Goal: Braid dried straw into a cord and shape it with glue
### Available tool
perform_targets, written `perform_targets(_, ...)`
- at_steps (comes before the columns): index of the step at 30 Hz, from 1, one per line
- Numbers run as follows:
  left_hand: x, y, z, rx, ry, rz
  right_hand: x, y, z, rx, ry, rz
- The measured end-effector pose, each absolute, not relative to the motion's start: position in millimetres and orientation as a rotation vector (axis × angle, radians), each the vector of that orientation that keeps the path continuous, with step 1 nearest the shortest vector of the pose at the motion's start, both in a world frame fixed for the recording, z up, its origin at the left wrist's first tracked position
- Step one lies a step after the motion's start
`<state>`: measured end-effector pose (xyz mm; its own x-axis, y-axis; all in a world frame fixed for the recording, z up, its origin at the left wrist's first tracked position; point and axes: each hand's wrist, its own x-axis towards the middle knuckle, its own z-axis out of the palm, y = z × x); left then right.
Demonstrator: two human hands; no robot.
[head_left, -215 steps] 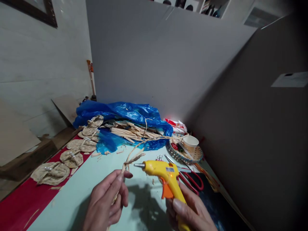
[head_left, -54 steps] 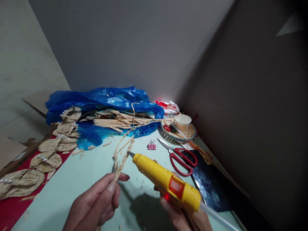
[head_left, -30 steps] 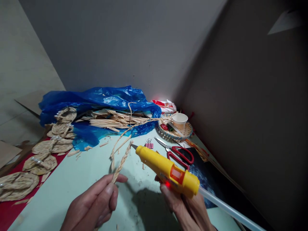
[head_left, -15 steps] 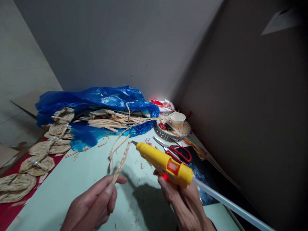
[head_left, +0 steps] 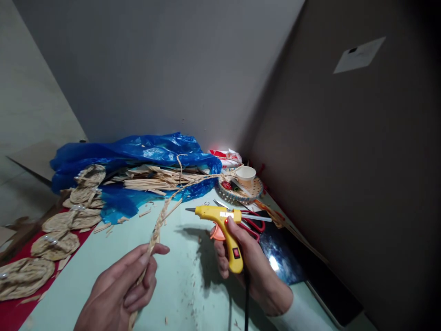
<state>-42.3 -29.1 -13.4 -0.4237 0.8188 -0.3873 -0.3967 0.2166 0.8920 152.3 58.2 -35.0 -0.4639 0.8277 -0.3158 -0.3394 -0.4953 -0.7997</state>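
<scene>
My left hand [head_left: 119, 289] pinches a braided straw cord [head_left: 155, 230] between thumb and fingers; the cord runs up and away to a bundle of straw strips [head_left: 155, 178]. My right hand [head_left: 246, 262] is wrapped round the handle of a yellow hot glue gun [head_left: 220, 220]. The gun stands upright above the table, its nozzle pointing left, a short gap right of the cord. A clear glue stick juts out of its back, and its black cable hangs down.
A blue plastic bag [head_left: 138, 154] lies behind the straw. Woven straw pieces [head_left: 55, 243] line the red cloth at left. Red-handled scissors [head_left: 253, 223], a woven tray [head_left: 253, 191] holding a paper cup [head_left: 245, 174], and a dark sheet [head_left: 285, 257] sit right. Grey walls close behind and right.
My right hand has swung the glue gun from a slanted hold to upright and drawn its nozzle back from the braid. My left hand has shifted left with the cord.
</scene>
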Motion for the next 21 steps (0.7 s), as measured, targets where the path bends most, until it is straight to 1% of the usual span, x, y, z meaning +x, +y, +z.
perform_targets(10, -39, -35, -11, 0.485, 1.329, 1.427, 151, 52, -53, -0.979, -0.937, 2.03)
perform_targets(15, -31, -37, -6, 0.518, 1.299, 1.356, 163, 50, -49, -1.069, -1.169, 2.003)
perform_targets(17, -28, -39, -5, 0.527, 1.283, 1.326, 173, 51, -44, -1.144, -1.326, 1.88)
perform_targets(21, -22, -43, -5, 0.531, 1.257, 1.279, 194, 50, -31, -1.303, -1.603, 1.401)
